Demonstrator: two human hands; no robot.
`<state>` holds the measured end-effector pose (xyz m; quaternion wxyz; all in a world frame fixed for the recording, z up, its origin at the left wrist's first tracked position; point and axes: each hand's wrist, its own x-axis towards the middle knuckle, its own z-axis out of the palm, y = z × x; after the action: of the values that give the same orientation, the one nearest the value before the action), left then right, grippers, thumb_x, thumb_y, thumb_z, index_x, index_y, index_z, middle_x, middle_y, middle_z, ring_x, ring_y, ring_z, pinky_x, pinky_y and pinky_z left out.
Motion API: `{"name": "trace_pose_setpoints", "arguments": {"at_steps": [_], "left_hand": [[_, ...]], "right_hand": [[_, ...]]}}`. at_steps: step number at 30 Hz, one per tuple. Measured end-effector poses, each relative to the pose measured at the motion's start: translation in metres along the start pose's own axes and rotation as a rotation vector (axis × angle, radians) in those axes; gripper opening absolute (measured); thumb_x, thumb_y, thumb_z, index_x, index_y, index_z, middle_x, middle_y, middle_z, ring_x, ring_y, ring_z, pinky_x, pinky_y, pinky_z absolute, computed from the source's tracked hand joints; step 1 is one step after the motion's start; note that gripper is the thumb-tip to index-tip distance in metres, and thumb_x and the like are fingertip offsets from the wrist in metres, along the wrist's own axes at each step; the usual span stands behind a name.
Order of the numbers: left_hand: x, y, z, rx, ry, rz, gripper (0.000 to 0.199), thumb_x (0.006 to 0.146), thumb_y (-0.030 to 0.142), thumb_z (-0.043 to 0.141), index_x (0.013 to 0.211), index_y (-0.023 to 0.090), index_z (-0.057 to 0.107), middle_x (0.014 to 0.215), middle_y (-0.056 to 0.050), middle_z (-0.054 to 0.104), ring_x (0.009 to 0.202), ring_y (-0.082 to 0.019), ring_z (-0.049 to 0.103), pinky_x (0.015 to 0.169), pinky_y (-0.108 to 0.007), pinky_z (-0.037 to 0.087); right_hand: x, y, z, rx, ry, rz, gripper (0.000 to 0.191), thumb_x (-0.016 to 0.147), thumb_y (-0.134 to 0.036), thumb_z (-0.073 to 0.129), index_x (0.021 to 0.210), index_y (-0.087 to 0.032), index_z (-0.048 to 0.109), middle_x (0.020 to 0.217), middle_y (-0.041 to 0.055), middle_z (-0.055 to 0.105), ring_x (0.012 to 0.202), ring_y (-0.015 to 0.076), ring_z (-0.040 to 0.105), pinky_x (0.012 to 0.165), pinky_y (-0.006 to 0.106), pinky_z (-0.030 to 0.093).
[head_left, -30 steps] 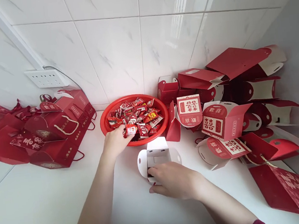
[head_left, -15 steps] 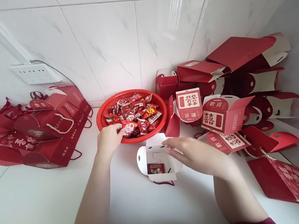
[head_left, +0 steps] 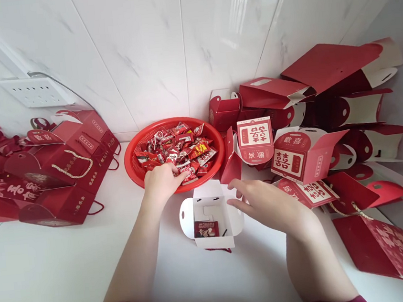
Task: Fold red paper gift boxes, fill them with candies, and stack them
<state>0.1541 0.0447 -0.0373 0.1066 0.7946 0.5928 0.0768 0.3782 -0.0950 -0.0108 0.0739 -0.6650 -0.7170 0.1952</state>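
Note:
In front of me sits an opened white-lined gift box [head_left: 214, 243], its side flaps folded out. Inside it lies a dark red wrapped packet [head_left: 206, 229]. My left hand [head_left: 163, 181] reaches over the near rim of a red plastic basket [head_left: 131, 165] full of small red-wrapped candies [head_left: 186, 143]. Thumb and forefinger are apart, touching the candies; the other fingertips are hidden behind the hand. Over the box's right flap my right hand [head_left: 259, 202] hovers with curved, parted fingers and nothing visible in them.
Several red gift boxes [head_left: 298, 157] are piled on the right beside the basket. More red boxes with rope handles [head_left: 80, 159] crowd the left side. A tiled wall [head_left: 151, 55] with a white power socket [head_left: 37, 92] stands behind the white table [head_left: 73, 270].
My left hand has shifted right and farther over the candies, covering the pink packet it was touching. My right hand stays by the box flap. The view has moved slightly.

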Motion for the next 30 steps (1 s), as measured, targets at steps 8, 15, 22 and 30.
{"name": "trace_pose_setpoints", "arguments": {"at_steps": [8, 15, 22, 30], "left_hand": [[0.022, 0.015, 0.019, 0.116, -0.128, -0.15, 0.057, 0.069, 0.075, 0.061, 0.068, 0.018, 0.068, 0.078, -0.016, 0.07, 0.084, -0.036, 0.067, 0.067, -0.04, 0.049], [0.013, 0.004, 0.01, -0.096, 0.031, 0.05, 0.029, 0.085, 0.043, 0.059, 0.066, 0.021, 0.059, 0.081, -0.005, 0.066, 0.076, -0.022, 0.062, 0.065, -0.031, 0.044], [-0.017, 0.009, -0.023, -0.79, -0.038, 0.287, 0.024, 0.091, 0.043, 0.055, 0.083, 0.02, 0.052, 0.08, 0.001, 0.057, 0.07, -0.014, 0.057, 0.067, -0.025, 0.046], [-0.026, 0.025, -0.017, -1.113, -0.205, 0.293, 0.025, 0.087, 0.039, 0.065, 0.081, 0.019, 0.051, 0.074, 0.001, 0.062, 0.065, -0.012, 0.06, 0.067, -0.027, 0.053]], "right_hand": [[0.009, -0.005, 0.007, -0.073, -0.089, -0.055, 0.032, 0.1, -0.035, 0.046, 0.126, -0.018, 0.056, 0.101, 0.0098, 0.07, 0.091, 0.0278, 0.068, 0.069, 0.034, 0.046], [0.005, 0.01, -0.002, -0.002, 0.089, 0.018, 0.026, 0.099, -0.034, 0.047, 0.116, -0.019, 0.06, 0.101, 0.01, 0.071, 0.091, 0.027, 0.069, 0.07, 0.034, 0.049], [0.027, 0.0, 0.001, 0.62, 0.366, -0.109, 0.036, 0.096, -0.045, 0.054, 0.123, -0.022, 0.056, 0.116, 0.0086, 0.068, 0.101, 0.0215, 0.066, 0.084, 0.036, 0.055], [0.045, 0.0, 0.015, 1.166, 0.069, -0.239, 0.05, 0.086, -0.04, 0.069, 0.129, -0.023, 0.052, 0.104, 0.0037, 0.068, 0.087, 0.016, 0.068, 0.08, 0.036, 0.061]]}}
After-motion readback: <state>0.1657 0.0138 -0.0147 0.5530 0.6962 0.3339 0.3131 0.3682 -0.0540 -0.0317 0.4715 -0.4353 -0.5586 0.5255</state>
